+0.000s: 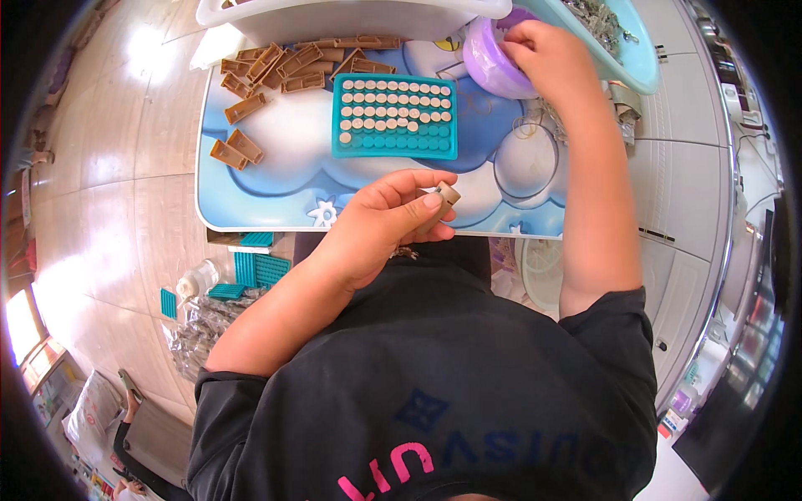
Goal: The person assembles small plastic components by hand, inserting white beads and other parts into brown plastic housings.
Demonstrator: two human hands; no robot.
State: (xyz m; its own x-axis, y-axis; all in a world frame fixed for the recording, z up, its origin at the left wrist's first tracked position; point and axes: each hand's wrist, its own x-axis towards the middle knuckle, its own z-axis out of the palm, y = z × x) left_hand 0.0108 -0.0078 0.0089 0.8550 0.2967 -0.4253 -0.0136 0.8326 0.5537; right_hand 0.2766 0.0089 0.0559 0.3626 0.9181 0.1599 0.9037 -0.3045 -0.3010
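Near the table's front edge, my left hand (pixel 388 213) is closed, with a small tan cylindrical piece (pixel 449 194) pinched between thumb and fingers. Ahead of it lies a teal tray (pixel 337 125) with rows of round beige pieces (pixel 393 98) set in it; the nearest row holds one at its left end, and bare teal sockets fill the rest. At the far right, my right hand (pixel 543 57) dips its bunched fingertips into a purple bowl (pixel 493 71) lined with clear plastic. Whatever those fingertips pinch is too small or hidden to make out.
Brown oblong holders (pixel 292 63) lie heaped at the table's far left. A white bin (pixel 351 21) stands behind the tray, and a light-blue basin (pixel 639 50) of metallic parts beyond my right hand. Teal trays (pixel 263 269) and a plastic bag (pixel 205 330) sit below the table, left.
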